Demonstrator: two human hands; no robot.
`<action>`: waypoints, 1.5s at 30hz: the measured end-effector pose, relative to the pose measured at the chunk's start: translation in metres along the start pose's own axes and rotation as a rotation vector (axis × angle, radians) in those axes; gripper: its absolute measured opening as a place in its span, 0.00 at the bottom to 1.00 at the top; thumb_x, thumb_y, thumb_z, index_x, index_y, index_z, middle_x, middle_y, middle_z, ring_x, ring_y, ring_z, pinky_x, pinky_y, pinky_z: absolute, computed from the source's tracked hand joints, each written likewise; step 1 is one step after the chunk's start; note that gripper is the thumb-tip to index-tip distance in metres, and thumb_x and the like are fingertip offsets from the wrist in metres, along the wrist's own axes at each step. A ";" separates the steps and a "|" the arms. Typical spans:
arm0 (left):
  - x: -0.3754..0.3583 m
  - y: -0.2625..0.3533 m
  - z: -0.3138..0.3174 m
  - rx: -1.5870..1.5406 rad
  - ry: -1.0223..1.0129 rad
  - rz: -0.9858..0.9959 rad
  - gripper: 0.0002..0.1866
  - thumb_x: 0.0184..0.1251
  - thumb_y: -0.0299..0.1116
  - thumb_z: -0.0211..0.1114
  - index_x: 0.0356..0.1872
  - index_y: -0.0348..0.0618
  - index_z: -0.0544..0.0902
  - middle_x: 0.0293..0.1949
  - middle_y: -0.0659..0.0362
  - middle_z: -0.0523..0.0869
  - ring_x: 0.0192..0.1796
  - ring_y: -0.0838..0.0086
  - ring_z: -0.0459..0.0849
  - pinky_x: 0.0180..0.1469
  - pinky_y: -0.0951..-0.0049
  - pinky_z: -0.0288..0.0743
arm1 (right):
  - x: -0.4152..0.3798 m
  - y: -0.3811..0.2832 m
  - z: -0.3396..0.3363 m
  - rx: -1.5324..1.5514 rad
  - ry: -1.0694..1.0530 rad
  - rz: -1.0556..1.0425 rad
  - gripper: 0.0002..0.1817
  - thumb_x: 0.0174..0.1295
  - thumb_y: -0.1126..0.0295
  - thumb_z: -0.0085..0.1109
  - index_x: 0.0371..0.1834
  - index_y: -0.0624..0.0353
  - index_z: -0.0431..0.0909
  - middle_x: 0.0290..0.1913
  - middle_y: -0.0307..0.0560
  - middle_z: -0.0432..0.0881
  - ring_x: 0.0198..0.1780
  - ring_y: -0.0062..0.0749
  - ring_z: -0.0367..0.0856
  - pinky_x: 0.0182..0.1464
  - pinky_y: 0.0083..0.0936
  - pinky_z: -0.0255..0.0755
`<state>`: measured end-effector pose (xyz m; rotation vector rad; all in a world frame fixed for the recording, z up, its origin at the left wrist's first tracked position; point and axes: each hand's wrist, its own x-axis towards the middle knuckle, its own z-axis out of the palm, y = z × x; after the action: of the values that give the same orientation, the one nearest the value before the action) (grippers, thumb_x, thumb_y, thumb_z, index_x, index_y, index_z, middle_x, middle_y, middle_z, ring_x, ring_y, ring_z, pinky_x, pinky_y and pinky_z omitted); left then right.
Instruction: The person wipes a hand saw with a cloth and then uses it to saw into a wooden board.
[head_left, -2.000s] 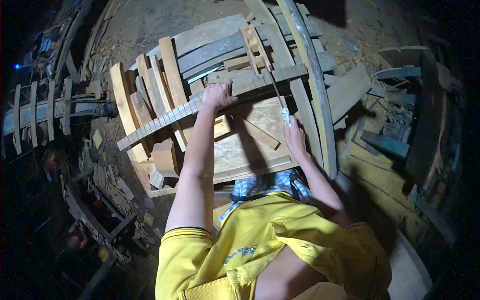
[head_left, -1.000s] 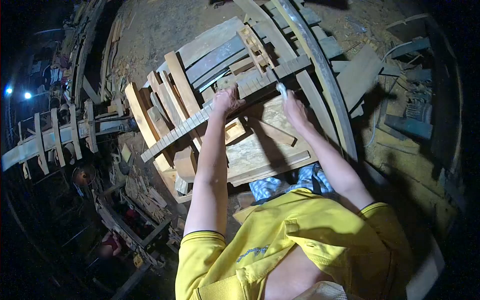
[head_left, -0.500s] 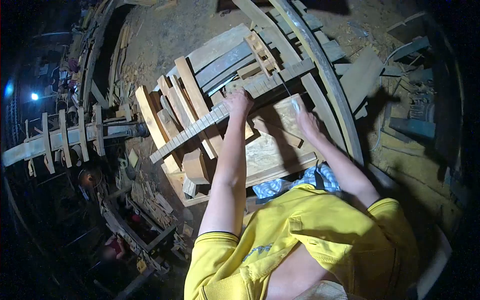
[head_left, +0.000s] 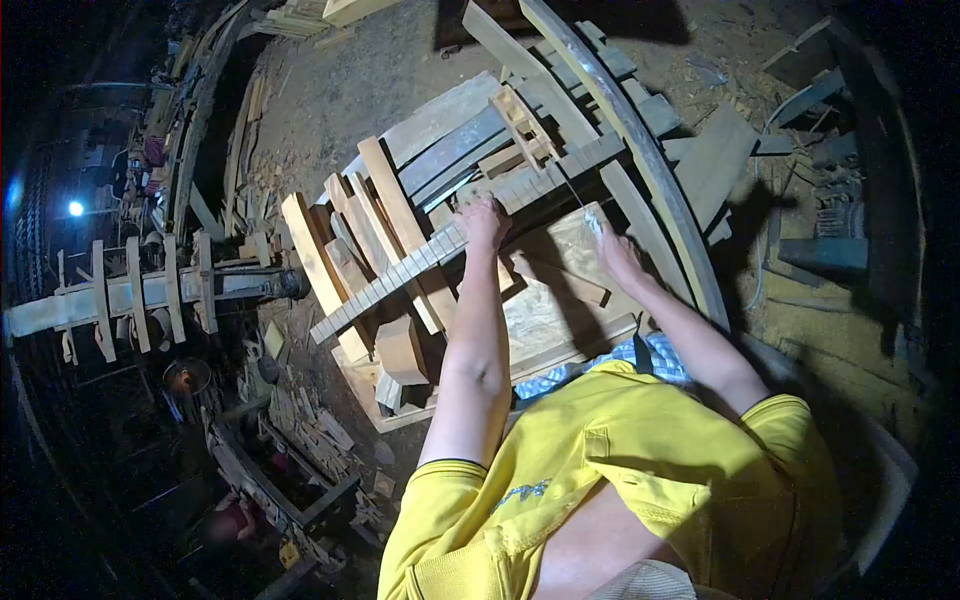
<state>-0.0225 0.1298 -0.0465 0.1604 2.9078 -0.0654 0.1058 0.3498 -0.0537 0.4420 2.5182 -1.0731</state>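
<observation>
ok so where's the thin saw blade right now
In the head view the thin saw blade sits right of centre, held by the right hand, running up to the notched wooden strip that the left hand steadies.

Curved planks (head_left: 640,130) lean by stacked boards (head_left: 370,215), a wooden block (head_left: 402,350) and scattered offcuts (head_left: 310,420).

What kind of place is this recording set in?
Most likely a rough woodworking shop. The left hand presses on a long notched wooden strip laid over stacked planks, the right hand holds a thin saw-like tool, and offcuts litter the dirt floor.
</observation>
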 end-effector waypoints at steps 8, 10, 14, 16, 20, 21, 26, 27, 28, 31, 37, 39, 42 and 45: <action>-0.003 0.004 -0.012 -0.028 -0.016 0.003 0.25 0.37 0.41 0.67 0.41 0.46 0.72 0.41 0.53 0.78 0.47 0.57 0.75 0.46 0.56 0.69 | 0.037 -0.039 -0.011 -0.052 0.062 0.007 0.14 0.61 0.62 0.38 0.45 0.57 0.62 0.33 0.65 0.77 0.38 0.60 0.76 0.39 0.52 0.68; 0.000 0.000 -0.003 -0.023 0.006 0.003 0.24 0.39 0.40 0.66 0.41 0.46 0.72 0.41 0.53 0.78 0.47 0.56 0.75 0.46 0.56 0.68 | 0.019 -0.026 -0.008 -0.070 0.039 0.025 0.14 0.62 0.62 0.38 0.45 0.57 0.62 0.34 0.65 0.77 0.39 0.60 0.75 0.40 0.52 0.67; 0.009 -0.007 0.019 -0.032 0.056 0.000 0.24 0.38 0.40 0.67 0.41 0.46 0.72 0.42 0.53 0.77 0.46 0.56 0.75 0.45 0.55 0.68 | 0.010 -0.012 -0.007 -0.086 0.009 0.029 0.14 0.61 0.63 0.39 0.48 0.55 0.61 0.36 0.65 0.76 0.41 0.60 0.75 0.41 0.53 0.66; 0.008 -0.009 0.018 -0.032 0.067 0.013 0.26 0.37 0.42 0.69 0.41 0.47 0.72 0.41 0.52 0.77 0.46 0.56 0.75 0.45 0.55 0.68 | 0.031 -0.019 -0.005 -0.092 0.058 -0.035 0.17 0.60 0.62 0.40 0.50 0.59 0.62 0.31 0.68 0.76 0.37 0.62 0.75 0.40 0.53 0.66; -0.005 0.002 -0.013 -0.021 -0.008 0.014 0.24 0.40 0.43 0.67 0.41 0.49 0.74 0.42 0.53 0.78 0.47 0.59 0.75 0.45 0.55 0.66 | 0.049 -0.035 -0.004 -0.028 0.089 -0.061 0.17 0.60 0.63 0.41 0.49 0.59 0.62 0.29 0.67 0.76 0.35 0.62 0.75 0.39 0.54 0.66; -0.006 0.005 -0.015 -0.004 -0.041 -0.019 0.21 0.42 0.40 0.64 0.42 0.50 0.76 0.44 0.55 0.78 0.48 0.62 0.75 0.47 0.54 0.64 | 0.045 -0.032 -0.002 -0.033 0.105 -0.076 0.17 0.60 0.63 0.42 0.50 0.59 0.62 0.29 0.68 0.76 0.35 0.62 0.75 0.39 0.54 0.66; -0.001 0.005 -0.013 -0.034 -0.053 -0.046 0.25 0.38 0.42 0.67 0.43 0.51 0.76 0.45 0.55 0.76 0.50 0.62 0.74 0.48 0.55 0.65 | 0.009 -0.008 -0.007 -0.139 0.008 -0.024 0.22 0.59 0.63 0.42 0.56 0.57 0.59 0.34 0.69 0.76 0.38 0.63 0.75 0.41 0.53 0.66; -0.001 0.004 -0.011 -0.028 -0.054 -0.049 0.26 0.37 0.42 0.67 0.44 0.51 0.75 0.45 0.54 0.76 0.50 0.62 0.74 0.48 0.55 0.65 | 0.012 -0.008 -0.006 -0.143 0.003 -0.026 0.22 0.59 0.63 0.42 0.56 0.57 0.59 0.34 0.69 0.76 0.38 0.63 0.75 0.41 0.53 0.66; -0.004 0.003 -0.008 -0.028 -0.059 -0.052 0.26 0.37 0.42 0.67 0.44 0.51 0.75 0.45 0.54 0.76 0.50 0.62 0.74 0.48 0.55 0.65 | 0.017 -0.008 -0.005 -0.118 0.023 -0.057 0.21 0.59 0.63 0.42 0.55 0.58 0.60 0.34 0.69 0.76 0.38 0.63 0.74 0.40 0.53 0.66; -0.006 0.001 -0.007 -0.048 0.059 0.013 0.26 0.36 0.42 0.68 0.43 0.50 0.75 0.44 0.53 0.76 0.50 0.62 0.74 0.48 0.55 0.64 | 0.041 -0.027 -0.008 -0.088 0.038 -0.061 0.18 0.59 0.62 0.43 0.51 0.58 0.61 0.34 0.67 0.76 0.39 0.62 0.75 0.41 0.53 0.66; -0.006 0.004 -0.013 -0.095 -0.004 -0.022 0.24 0.37 0.40 0.67 0.41 0.49 0.74 0.44 0.52 0.76 0.49 0.61 0.74 0.48 0.53 0.63 | 0.026 -0.027 -0.007 -0.058 0.049 -0.044 0.17 0.60 0.63 0.43 0.49 0.58 0.62 0.35 0.66 0.77 0.41 0.61 0.75 0.42 0.51 0.67; -0.005 0.003 -0.012 -0.073 -0.009 -0.022 0.22 0.40 0.39 0.64 0.42 0.49 0.74 0.44 0.52 0.76 0.49 0.61 0.74 0.50 0.52 0.63 | 0.008 -0.019 -0.010 -0.079 0.017 0.004 0.17 0.59 0.62 0.43 0.50 0.57 0.62 0.36 0.66 0.76 0.41 0.61 0.75 0.42 0.51 0.66; -0.008 0.003 -0.010 -0.068 0.048 0.011 0.22 0.42 0.39 0.63 0.42 0.48 0.75 0.43 0.52 0.77 0.49 0.61 0.75 0.52 0.50 0.61 | 0.022 -0.003 -0.001 -0.133 0.019 -0.043 0.16 0.60 0.61 0.42 0.48 0.57 0.63 0.36 0.66 0.76 0.41 0.61 0.75 0.42 0.52 0.66; -0.007 0.003 -0.008 -0.063 0.026 -0.002 0.22 0.41 0.39 0.63 0.43 0.47 0.75 0.44 0.52 0.77 0.49 0.61 0.74 0.54 0.50 0.60 | 0.047 -0.021 -0.005 -0.127 0.058 -0.085 0.15 0.60 0.61 0.40 0.46 0.58 0.63 0.35 0.66 0.77 0.40 0.61 0.75 0.41 0.52 0.66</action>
<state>-0.0171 0.1322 -0.0367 0.1490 2.9319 0.0288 0.0541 0.3458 -0.0585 0.3380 2.6594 -0.9364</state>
